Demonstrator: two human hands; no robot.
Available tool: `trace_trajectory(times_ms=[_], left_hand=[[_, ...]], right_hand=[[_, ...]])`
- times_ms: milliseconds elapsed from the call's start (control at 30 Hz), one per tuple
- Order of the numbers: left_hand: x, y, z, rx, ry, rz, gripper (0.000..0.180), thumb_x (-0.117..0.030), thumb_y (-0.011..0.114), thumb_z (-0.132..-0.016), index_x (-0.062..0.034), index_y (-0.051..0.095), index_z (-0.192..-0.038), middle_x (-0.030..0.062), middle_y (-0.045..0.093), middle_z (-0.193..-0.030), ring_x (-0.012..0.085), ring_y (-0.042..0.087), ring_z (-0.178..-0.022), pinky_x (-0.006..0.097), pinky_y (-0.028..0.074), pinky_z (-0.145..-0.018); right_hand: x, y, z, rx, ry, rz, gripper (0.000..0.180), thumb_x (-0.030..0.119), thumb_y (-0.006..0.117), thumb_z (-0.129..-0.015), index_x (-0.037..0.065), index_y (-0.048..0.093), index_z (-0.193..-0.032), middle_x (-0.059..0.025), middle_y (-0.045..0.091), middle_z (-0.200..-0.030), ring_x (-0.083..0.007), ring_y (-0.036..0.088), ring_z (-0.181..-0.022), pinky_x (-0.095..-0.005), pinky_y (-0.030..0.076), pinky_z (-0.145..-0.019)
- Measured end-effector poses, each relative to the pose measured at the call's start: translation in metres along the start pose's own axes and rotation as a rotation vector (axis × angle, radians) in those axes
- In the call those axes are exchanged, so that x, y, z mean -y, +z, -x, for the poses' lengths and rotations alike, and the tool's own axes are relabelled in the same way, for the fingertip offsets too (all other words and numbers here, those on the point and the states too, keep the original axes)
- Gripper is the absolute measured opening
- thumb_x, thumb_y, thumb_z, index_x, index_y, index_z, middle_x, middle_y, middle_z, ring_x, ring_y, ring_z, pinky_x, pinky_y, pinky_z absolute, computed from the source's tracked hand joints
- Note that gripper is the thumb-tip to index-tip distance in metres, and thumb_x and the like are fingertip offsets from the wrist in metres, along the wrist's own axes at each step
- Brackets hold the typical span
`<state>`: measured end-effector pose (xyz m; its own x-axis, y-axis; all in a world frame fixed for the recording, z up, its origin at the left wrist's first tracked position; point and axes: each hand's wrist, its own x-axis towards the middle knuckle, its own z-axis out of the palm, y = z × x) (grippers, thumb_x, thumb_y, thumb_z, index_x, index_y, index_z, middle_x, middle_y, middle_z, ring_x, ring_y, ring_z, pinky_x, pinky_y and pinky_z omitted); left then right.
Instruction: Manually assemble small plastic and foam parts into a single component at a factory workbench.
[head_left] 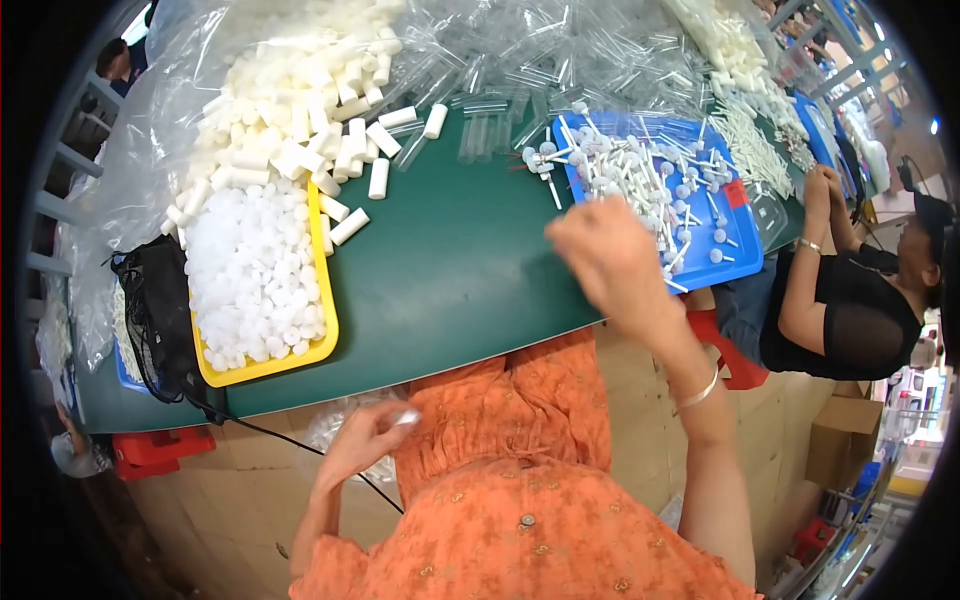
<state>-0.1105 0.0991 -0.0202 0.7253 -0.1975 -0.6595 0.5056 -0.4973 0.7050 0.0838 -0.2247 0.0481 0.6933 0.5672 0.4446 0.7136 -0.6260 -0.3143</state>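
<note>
Low at the left of my lap, my left hand point(365, 438) is closed on a small translucent white piece point(406, 417) that sticks out past the fingertips. The exact kind of this piece does not show. My right hand point(612, 258) is over the near left edge of the blue tray point(715, 274), its fingers curled together and blurred. Whatever it may hold is hidden. In that tray lie many thin white sticks with round pale heads point(625, 172). Several similar pieces point(545, 165) rest on the green table point(440, 270), just outside the tray's left side.
A yellow tray point(328, 310) full of white plastic caps point(255, 270) stands at the left, beside a black mesh bag point(155, 320). Behind lie white foam cylinders point(300, 110) and clear tubes point(485, 135). At the right sits another person point(850, 290). A black cable point(300, 443) hangs near my left arm.
</note>
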Motion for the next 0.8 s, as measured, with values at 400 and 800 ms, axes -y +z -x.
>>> trace_trajectory(times_ms=[400,800], left_hand=[[-0.082,-0.062,0.005,-0.025,0.338,-0.339,0.018,-0.012,0.066,-0.088,0.0005,0.069,-0.101,0.0117,0.070,-0.082,0.0213,0.068,-0.073,0.032,0.052,-0.067],[-0.223,-0.120,-0.234,-0.894,0.707,-1.045,0.019,-0.019,0.068,-0.083,-0.0002,0.069,-0.083,0.0171,0.065,-0.088,0.0356,0.062,-0.089,0.045,0.051,-0.075]], right_hand=[[-0.056,0.061,-0.070,0.197,-0.134,0.565,0.019,0.002,0.068,-0.073,0.005,0.063,-0.091,-0.0099,0.060,-0.095,-0.0278,0.055,-0.095,-0.0401,0.043,-0.076],[-0.040,0.016,-0.043,-0.118,0.331,-0.603,0.032,0.003,0.069,-0.082,0.005,0.060,-0.112,-0.0033,0.063,-0.106,-0.0144,0.059,-0.096,-0.0276,0.045,-0.081]])
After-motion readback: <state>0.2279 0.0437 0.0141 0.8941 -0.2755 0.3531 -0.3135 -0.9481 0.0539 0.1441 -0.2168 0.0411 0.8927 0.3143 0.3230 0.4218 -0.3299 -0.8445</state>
